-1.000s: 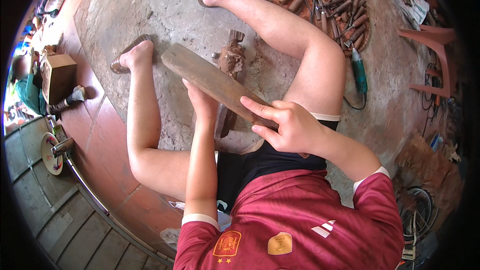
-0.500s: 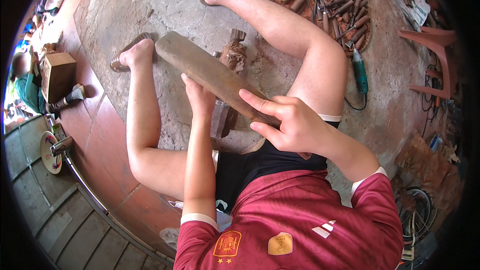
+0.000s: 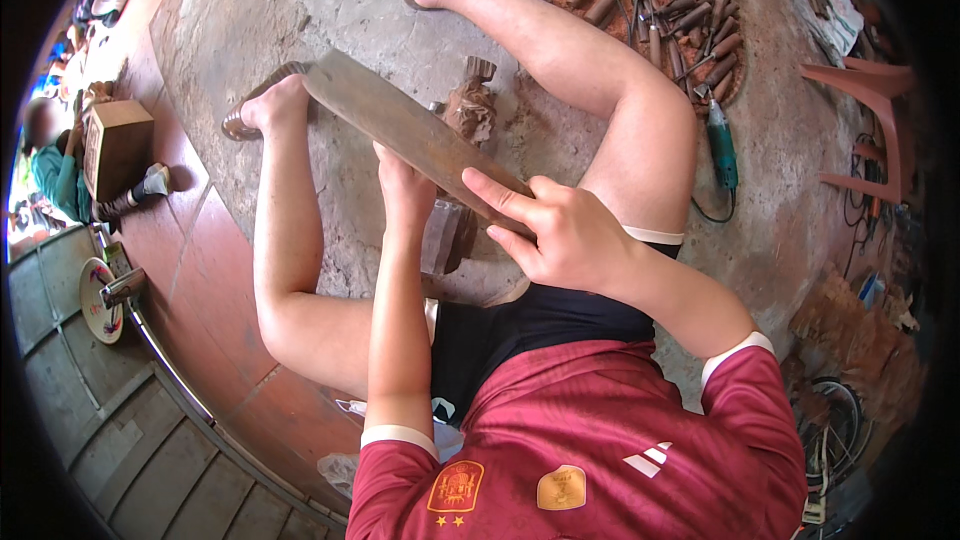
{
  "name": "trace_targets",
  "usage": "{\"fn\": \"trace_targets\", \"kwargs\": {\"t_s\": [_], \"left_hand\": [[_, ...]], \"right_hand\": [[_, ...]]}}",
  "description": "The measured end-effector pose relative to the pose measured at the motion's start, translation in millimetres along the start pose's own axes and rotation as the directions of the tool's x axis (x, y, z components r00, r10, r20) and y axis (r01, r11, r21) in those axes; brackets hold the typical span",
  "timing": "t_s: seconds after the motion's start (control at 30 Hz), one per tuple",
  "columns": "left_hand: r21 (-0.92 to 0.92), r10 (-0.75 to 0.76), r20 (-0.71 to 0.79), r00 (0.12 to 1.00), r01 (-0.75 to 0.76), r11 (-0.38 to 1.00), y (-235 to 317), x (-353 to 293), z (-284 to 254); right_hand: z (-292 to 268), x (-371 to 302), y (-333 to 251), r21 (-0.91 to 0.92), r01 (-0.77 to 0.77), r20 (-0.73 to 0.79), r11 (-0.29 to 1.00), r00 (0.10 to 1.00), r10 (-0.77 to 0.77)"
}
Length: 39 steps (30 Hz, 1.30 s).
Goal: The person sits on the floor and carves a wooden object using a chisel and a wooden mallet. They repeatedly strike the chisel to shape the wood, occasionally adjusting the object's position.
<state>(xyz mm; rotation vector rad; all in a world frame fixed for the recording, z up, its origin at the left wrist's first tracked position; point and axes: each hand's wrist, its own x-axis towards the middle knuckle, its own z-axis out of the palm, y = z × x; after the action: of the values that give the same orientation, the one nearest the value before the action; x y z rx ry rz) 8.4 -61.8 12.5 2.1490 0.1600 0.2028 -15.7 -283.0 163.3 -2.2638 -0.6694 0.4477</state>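
Note:
A long, flat grey-brown slab (image 3: 400, 120) slants across in front of me, its far end up and to the left near my left foot. I cannot tell whether it is wood or stone. My left hand (image 3: 402, 190) holds it from below, around the middle of its near edge, and most of those fingers are hidden beneath. Around its near right end my right hand (image 3: 570, 230) is closed, index finger and thumb lying along the slab. Below the slab, between my legs, a dark faceted block (image 3: 445, 240) is partly hidden, with a rounded greyish piece (image 3: 480, 284) at my lap.
A rough brown carved piece (image 3: 468, 108) stands on the concrete beyond the slab. Several wooden-handled tools (image 3: 690, 15) lie in reddish dust at far right, near a green power tool (image 3: 720, 150). A red plastic chair (image 3: 870, 130) is at right. Another person (image 3: 58, 170) sits far left beside a wooden box (image 3: 118, 145).
The slab has shifted a little up and to the left and looks more tilted. My right hand has moved left with it; my left hand has moved slightly.

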Motion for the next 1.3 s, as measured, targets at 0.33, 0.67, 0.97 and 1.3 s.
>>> {"fn": "trace_targets", "kwargs": {"t_s": [0.33, 0.67, 0.97, 1.3], "left_hand": [[0.098, 0.004, -0.105, 0.994, 0.007, 0.995, 10.0, -15.4, 6.7], [0.028, 0.048, -0.071, 0.996, -0.046, 0.999, -4.2, -32.4, 4.4], [0.121, 0.215, -0.033, 0.976, -0.21, 0.97, -23.7, -54.1, 4.1], [-0.464, -0.004, -0.133, 0.991, -0.058, 0.884, 8.2, -71.9, -4.2]], "right_hand": [[2.5, -11.6, 10.0, 0.011, 0.02, -0.013, 1.0, 1.0, -0.019], [6.7, -23.0, 4.2, -0.036, 0.074, 0.001, 0.997, 0.997, -0.074], [21.6, -43.1, 6.0, -0.143, 0.155, -0.063, 0.978, 0.984, -0.165], [51.9, -72.6, 4.4, -0.124, 0.381, -0.137, 0.916, 0.908, -0.396]]}}
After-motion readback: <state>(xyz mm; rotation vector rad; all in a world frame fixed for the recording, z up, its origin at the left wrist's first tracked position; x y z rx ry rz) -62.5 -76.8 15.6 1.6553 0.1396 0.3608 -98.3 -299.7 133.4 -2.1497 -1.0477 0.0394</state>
